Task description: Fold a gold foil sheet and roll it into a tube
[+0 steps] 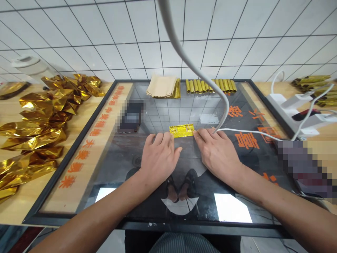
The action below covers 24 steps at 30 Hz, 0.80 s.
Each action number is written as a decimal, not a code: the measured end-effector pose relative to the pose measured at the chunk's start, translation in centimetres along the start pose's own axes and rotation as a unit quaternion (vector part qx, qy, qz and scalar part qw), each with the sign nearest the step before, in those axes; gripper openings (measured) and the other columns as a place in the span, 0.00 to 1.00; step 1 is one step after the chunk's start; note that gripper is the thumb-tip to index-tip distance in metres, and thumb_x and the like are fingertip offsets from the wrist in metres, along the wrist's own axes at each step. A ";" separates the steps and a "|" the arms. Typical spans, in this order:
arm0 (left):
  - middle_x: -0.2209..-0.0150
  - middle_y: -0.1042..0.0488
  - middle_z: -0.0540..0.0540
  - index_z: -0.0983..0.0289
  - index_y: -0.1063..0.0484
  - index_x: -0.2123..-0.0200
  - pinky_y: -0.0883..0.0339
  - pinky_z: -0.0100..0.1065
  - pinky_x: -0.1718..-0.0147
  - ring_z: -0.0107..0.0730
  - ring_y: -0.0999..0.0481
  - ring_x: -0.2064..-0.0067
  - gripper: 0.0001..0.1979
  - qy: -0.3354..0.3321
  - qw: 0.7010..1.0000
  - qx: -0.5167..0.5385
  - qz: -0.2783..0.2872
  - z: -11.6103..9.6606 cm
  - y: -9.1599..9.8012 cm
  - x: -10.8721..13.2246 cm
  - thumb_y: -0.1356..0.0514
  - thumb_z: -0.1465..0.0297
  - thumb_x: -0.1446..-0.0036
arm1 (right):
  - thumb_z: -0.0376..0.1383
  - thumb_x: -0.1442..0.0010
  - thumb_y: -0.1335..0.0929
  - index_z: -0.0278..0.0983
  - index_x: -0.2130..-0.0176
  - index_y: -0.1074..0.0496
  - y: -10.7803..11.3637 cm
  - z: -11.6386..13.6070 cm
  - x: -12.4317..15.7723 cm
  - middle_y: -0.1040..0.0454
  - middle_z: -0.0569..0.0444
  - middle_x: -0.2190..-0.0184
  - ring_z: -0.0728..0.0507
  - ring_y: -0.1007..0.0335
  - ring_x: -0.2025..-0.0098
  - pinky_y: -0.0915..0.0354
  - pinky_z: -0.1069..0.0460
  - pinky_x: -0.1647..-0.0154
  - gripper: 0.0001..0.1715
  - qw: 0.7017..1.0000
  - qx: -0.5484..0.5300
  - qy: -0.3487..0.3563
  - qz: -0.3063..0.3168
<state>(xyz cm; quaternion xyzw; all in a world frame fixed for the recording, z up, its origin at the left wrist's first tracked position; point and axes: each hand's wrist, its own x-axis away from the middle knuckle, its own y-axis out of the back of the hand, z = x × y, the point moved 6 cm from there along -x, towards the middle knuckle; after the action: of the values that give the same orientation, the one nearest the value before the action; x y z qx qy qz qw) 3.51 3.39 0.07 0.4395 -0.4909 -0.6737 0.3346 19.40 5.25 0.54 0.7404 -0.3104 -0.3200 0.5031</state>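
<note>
A small folded strip of shiny gold foil paper (181, 130) lies flat on the glass tabletop, between my two hands. My left hand (159, 153) rests palm down at its left end, fingertips by the edge and thumb stretched out to the side. At the opposite end, the fingertips of my right hand (217, 151) touch the glass beside the strip's corner. Its fingers are laid out forward, and its thumb is hidden. Neither hand is wrapped around anything.
Behind the strip are a stack of tan paper sheets (162, 86) and a row of gold rolls (195, 86). Crumpled gold foil shapes (50, 105) cover the left side. A white cable (195, 66) hangs across the view. A power strip (284, 112) and blurred phone (306, 168) lie right.
</note>
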 end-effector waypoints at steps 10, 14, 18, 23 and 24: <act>0.46 0.21 0.64 0.66 0.23 0.40 0.33 0.51 0.45 0.51 0.24 0.46 0.19 -0.018 1.000 0.024 0.000 1.2 0.1 0.3 0.43 0.61 0.25 | 0.26 0.28 0.37 0.27 0.41 0.24 0.0 -0.3 -0.5 0.21 0.40 0.50 0.33 0.30 0.49 0.38 0.41 0.51 0.21 1.000 0.000 0.010 0.028; 0.36 0.25 0.67 0.69 0.24 0.40 0.34 0.51 0.39 0.53 0.26 0.38 0.19 -0.051 0.998 0.029 -0.038 0.6 0.1 0.4 0.45 0.65 0.24 | 0.26 0.28 0.37 0.26 0.41 0.24 0.2 -0.1 -0.6 0.21 0.39 0.50 0.33 0.30 0.49 0.38 0.41 0.52 0.21 0.999 0.005 0.009 0.036; 0.32 0.27 0.65 0.70 0.25 0.39 0.36 0.47 0.33 0.49 0.28 0.32 0.20 -0.143 0.987 0.073 -0.031 -1.1 -0.2 0.4 0.49 0.67 0.22 | 0.26 0.28 0.37 0.25 0.44 0.23 0.5 0.1 -0.7 0.21 0.38 0.52 0.32 0.30 0.50 0.38 0.41 0.52 0.19 1.000 0.000 0.004 0.026; 0.34 0.25 0.63 0.69 0.26 0.39 0.32 0.47 0.34 0.46 0.27 0.33 0.19 -0.152 0.980 0.130 0.005 -2.1 -0.9 0.6 0.51 0.68 0.21 | 0.25 0.29 0.37 0.26 0.45 0.22 0.5 0.0 -0.7 0.21 0.38 0.53 0.33 0.29 0.50 0.38 0.42 0.52 0.18 1.000 -0.004 0.003 0.015; 0.34 0.25 0.63 0.68 0.26 0.40 0.31 0.47 0.35 0.46 0.26 0.33 0.18 -0.144 0.980 0.137 0.005 -2.0 -0.9 0.6 0.51 0.69 0.22 | 0.26 0.29 0.36 0.26 0.44 0.22 0.5 0.0 -0.7 0.21 0.38 0.52 0.33 0.29 0.50 0.38 0.42 0.53 0.19 1.000 -0.003 0.003 0.015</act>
<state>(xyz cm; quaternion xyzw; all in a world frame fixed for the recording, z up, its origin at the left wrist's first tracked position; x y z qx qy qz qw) 5.09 2.39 -1.23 0.3768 -0.6243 -0.6544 0.2002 18.94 5.63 1.08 0.7348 -0.3190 -0.3109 0.5115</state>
